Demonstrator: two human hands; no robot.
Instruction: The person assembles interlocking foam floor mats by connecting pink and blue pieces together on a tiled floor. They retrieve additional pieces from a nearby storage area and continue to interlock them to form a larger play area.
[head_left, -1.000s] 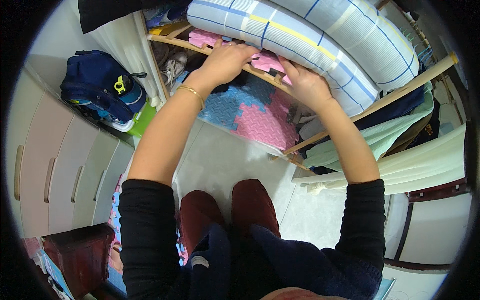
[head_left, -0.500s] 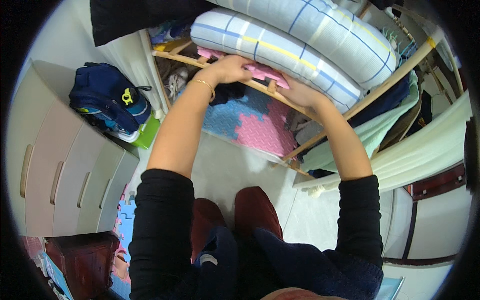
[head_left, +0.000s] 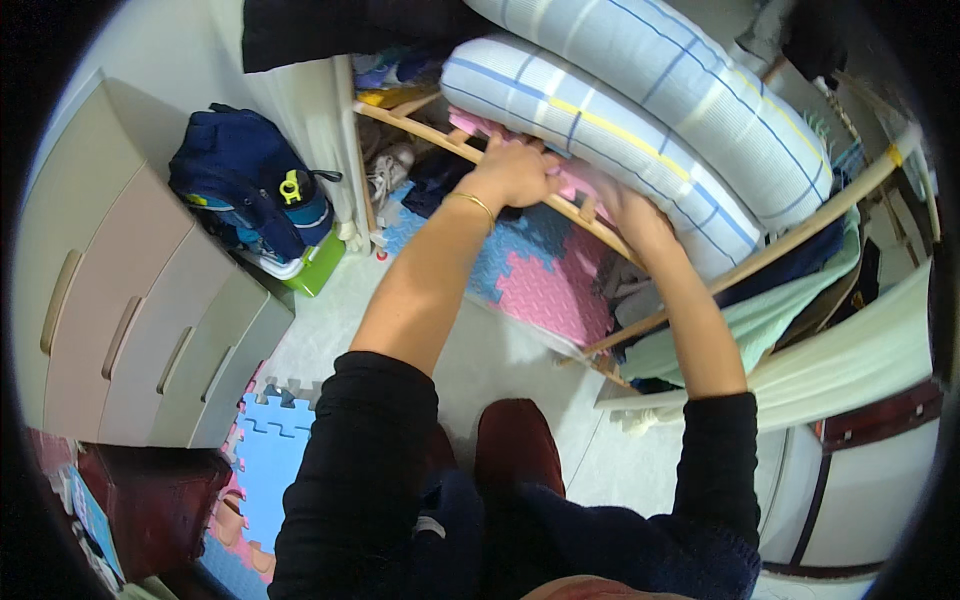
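A pink foam mat (head_left: 580, 183) with a toothed edge lies on a wooden slatted shelf (head_left: 425, 128), mostly covered by a folded blue-and-white checked quilt (head_left: 600, 110). My left hand (head_left: 518, 172) is bent over the shelf's front rail, its fingers curled at the mat's edge. Close by on the right, my right hand (head_left: 640, 222) grips the mat's other end beside the quilt's lower fold. Some of its fingers are hidden there.
Below the shelf are blue-and-pink foam tiles (head_left: 550, 290) and shoes (head_left: 390, 172). A navy backpack (head_left: 245, 180) rests on a green-and-white box (head_left: 318, 265) at the left, near a drawer cabinet (head_left: 150, 290). Pale curtains (head_left: 800, 365) hang at the right.
The view has shifted, so the shelf and quilt appear farther right. My left hand has moved along the rail closer to my right hand; both stay at the pink mat.
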